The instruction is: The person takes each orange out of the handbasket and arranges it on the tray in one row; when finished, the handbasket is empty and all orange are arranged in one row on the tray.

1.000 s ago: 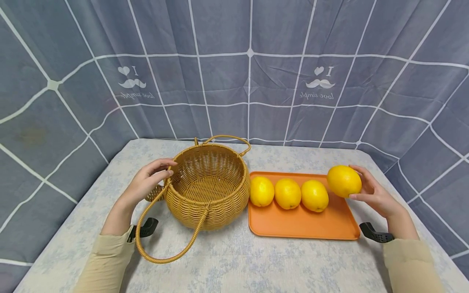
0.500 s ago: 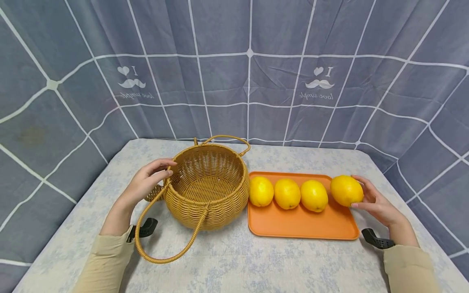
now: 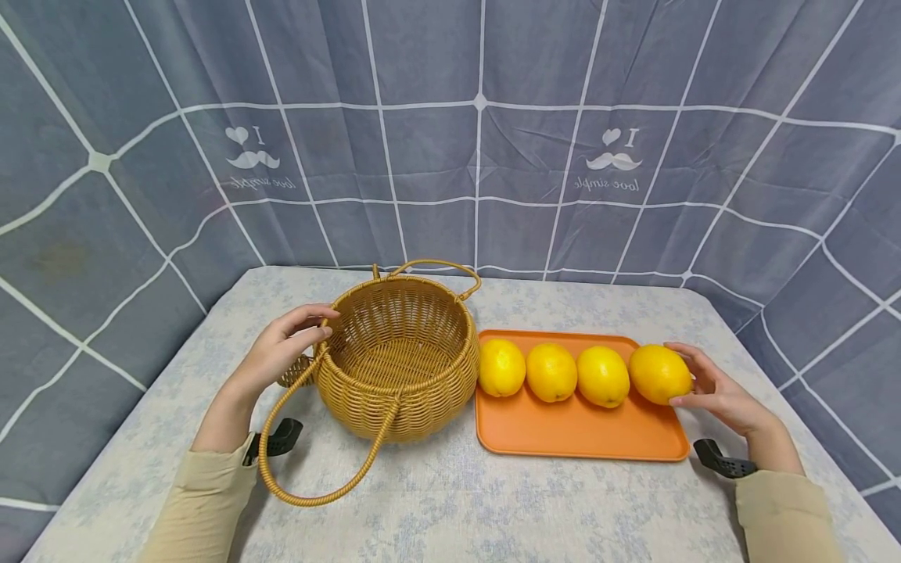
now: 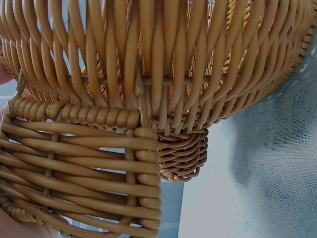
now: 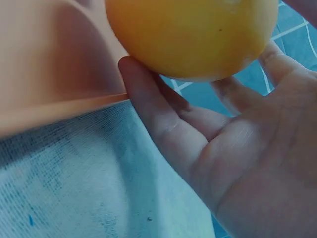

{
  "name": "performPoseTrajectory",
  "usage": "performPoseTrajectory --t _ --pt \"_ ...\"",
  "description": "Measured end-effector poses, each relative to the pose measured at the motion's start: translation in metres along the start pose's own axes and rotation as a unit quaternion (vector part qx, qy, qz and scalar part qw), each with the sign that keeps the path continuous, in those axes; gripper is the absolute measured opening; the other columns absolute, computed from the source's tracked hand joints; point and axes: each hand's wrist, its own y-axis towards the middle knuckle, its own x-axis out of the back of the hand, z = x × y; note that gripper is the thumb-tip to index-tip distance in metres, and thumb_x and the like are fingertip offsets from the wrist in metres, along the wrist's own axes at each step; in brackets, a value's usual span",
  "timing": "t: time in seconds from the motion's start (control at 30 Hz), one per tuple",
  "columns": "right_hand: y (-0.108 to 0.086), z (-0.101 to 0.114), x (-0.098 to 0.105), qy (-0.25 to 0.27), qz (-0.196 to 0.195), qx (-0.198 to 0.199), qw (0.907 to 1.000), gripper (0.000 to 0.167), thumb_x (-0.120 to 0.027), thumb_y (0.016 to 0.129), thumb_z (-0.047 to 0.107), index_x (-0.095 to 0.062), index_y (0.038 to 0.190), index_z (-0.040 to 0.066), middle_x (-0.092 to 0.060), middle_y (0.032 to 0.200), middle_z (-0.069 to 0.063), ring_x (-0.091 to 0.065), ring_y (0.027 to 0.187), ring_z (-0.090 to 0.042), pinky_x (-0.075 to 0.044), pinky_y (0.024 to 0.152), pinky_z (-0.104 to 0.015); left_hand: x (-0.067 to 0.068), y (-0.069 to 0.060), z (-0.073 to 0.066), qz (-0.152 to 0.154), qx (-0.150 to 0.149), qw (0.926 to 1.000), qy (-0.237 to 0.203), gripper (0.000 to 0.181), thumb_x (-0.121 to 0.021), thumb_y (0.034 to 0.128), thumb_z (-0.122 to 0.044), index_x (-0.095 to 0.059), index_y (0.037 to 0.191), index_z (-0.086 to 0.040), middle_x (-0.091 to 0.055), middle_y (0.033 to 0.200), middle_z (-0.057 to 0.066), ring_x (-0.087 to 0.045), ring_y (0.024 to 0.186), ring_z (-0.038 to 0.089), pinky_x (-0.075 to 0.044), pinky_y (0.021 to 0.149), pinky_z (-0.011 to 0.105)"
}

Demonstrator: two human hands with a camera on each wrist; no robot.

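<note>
In the head view my left hand (image 3: pixel 281 348) grips the left rim of a round wicker basket (image 3: pixel 397 414), its fingers over the edge. The basket's inside shows bare weave. In the left wrist view the woven wall (image 4: pixel 163 54) and a woven side piece (image 4: pixel 79 168) hide most of that hand. At the right, my right hand (image 3: pixel 725 395) holds a yellow lemon (image 3: pixel 660 374) between thumb and fingers, at the right end of an orange tray (image 3: pixel 563 434). The right wrist view shows the lemon (image 5: pixel 193 34) against the fingertips. Three other lemons (image 3: pixel 552 373) lie to its left.
The basket's long handle (image 3: pixel 338 496) droops toward the near side; another handle (image 3: pixel 439 264) stands at the back. Tray and basket nearly touch. A pale patterned cloth (image 3: pixel 422 516) covers the table, with a grey-blue checked curtain (image 3: pixel 436 156) behind it.
My right hand has lowered the lemon onto the tray's right end, then shifted it slightly left beside the row. My left hand and the basket have stayed put.
</note>
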Motion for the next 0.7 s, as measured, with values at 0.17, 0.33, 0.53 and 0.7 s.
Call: performPoseTrajectory --t 0.17,0.33,0.53,0.7 --pt "0.0018 0.0051 -0.0018 -0.04 -0.008 -0.022 0.9989 0.079 -0.062 0.079 -0.011 -0.021 0.145 0.003 -0.033 0.136 0.013 -0.043 0.115 0.0 -0.04 0.087 -0.015 -0.0003 0.0004 0.0006 -0.001 0.0 1.0 0.002 0.031 -0.052 0.0968 -0.018 -0.056 0.124 -0.004 -0.047 0.135 0.011 -0.047 0.112 0.014 -0.039 0.087 0.025" --pt "0.0034 0.006 -0.0028 -0.052 -0.009 -0.034 0.998 0.079 -0.064 0.079 -0.007 -0.023 0.145 0.005 -0.033 0.136 0.014 -0.043 0.114 0.002 -0.041 0.086 -0.016 -0.0003 0.0006 0.001 -0.001 0.002 1.0 0.006 0.031 -0.052 0.0968 -0.019 -0.057 0.124 -0.005 -0.047 0.136 0.011 -0.046 0.113 0.014 -0.039 0.088 0.029" --pt "0.005 0.0043 -0.0031 -0.055 -0.008 -0.038 0.9977 0.079 -0.065 0.079 -0.007 -0.023 0.145 0.006 -0.033 0.135 0.014 -0.044 0.113 0.002 -0.041 0.086 -0.015 -0.0001 0.0003 0.0014 -0.001 0.002 1.0 0.007 0.031 -0.051 0.097 -0.019 -0.057 0.124 -0.005 -0.046 0.137 0.011 -0.045 0.115 0.017 -0.038 0.089 0.032" --pt "0.0052 0.0039 -0.003 -0.059 -0.008 -0.043 0.9973 0.078 -0.066 0.079 -0.006 -0.024 0.144 0.006 -0.034 0.134 0.013 -0.045 0.112 0.001 -0.041 0.086 -0.016 -0.0003 0.0003 0.0017 -0.001 0.003 1.0 0.006 0.031 -0.051 0.097 -0.019 -0.056 0.124 -0.005 -0.046 0.137 0.011 -0.045 0.116 0.018 -0.038 0.09 0.034"
